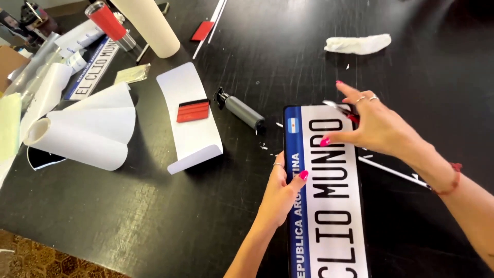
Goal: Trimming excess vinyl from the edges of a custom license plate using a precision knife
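Black table (154,221): white plate (329,206) pinched in left hand (282,193), right hand (378,126) clasping blade (337,107).

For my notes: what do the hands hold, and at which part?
Left hand grips the white plate at its blue left edge; right hand rests near its top, holding a small tool.

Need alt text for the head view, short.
Two hands hold a long white sign plate with a blue edge strip on a black table: left hand on its edge, right hand on top. A red squeegee lies nearby.
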